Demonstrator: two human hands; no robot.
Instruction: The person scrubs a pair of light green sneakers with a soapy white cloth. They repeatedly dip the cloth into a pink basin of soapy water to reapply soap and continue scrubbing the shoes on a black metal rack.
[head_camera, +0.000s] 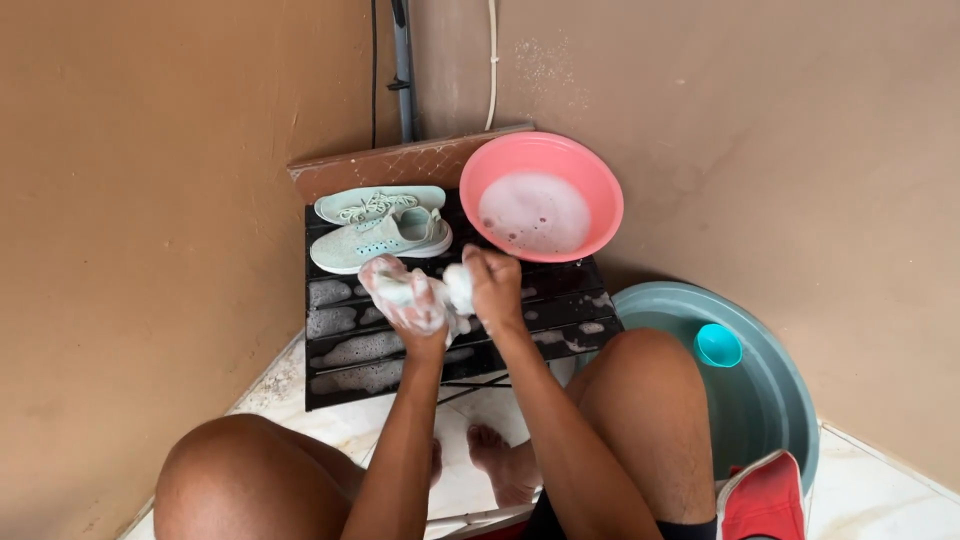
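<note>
On rack: two shoes (380, 228) (mint), one basin (541, 197).

Home wash corner, prob. outdoor/utility area: bare tan plaster walls (150, 200) w/ pipe (404, 70), tiled floor (870, 490), pink basin (541, 197) of suds, teal tub (760, 400), slatted black stool (450, 330), sneakers (380, 228).

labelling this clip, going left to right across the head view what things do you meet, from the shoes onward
pair of mint green shoes → left hand, soapy → right hand, both gripping a small sudsy white item → pink basin of foamy water → small turquoise cup → grey-green tub
</note>
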